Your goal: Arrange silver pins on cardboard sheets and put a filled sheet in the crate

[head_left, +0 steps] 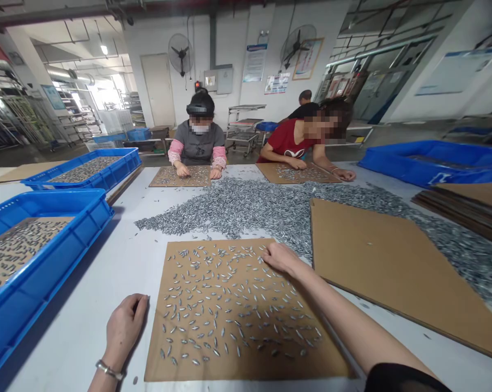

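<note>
A brown cardboard sheet [246,370] lies in front of me, with many small silver spindle-shaped pieces [216,342] spread over it. My right hand [279,257] is at the sheet's top right edge, its fingers bent down together over the pieces; whatever they pinch is too small to make out. Left of the sheet, my left hand [127,321] rests on the white table [135,272], fingers curled in, with nothing visible in it. Beyond the sheet is a large heap of the same silver pieces [246,204].
Blue trays [78,204] holding filled sheets stand at the left. Stacked bare cardboard [372,250] lies at the right, near another blue tray [437,158]. Across the table, two people [200,141] bend over their own sheets [180,177]; another person is behind.
</note>
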{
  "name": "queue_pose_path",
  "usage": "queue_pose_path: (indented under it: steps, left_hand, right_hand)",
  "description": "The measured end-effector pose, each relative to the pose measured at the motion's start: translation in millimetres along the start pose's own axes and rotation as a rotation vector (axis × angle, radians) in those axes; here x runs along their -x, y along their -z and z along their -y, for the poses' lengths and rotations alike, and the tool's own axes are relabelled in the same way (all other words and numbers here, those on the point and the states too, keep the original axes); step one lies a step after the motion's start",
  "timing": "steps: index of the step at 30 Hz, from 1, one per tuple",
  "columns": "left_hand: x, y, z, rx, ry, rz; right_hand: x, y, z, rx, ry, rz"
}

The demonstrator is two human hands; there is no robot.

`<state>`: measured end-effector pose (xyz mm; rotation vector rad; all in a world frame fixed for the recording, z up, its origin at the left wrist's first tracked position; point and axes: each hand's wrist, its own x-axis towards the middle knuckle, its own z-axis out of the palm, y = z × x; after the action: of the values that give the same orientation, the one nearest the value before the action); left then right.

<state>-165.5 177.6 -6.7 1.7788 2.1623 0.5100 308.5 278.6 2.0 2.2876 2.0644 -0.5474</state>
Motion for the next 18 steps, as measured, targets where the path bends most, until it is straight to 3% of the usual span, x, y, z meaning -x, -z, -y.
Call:
queue_pose_path:
  steps: [8,15,18]
  left_hand:
    - [1,1.0,-4,0.0,-0.001,0.02]
    - [2,-0.3,-2,-0.005,-0.003,0.031]
    - [1,-1.4,-1,-0.005,-0.003,0.032]
  right_hand:
    - [-4,2,0,0.058,-0.06,0.008]
    - [0,17,-11,0.068,-0.087,-0.039]
    - [1,18,-9,0.062,-0.045,-0.024]
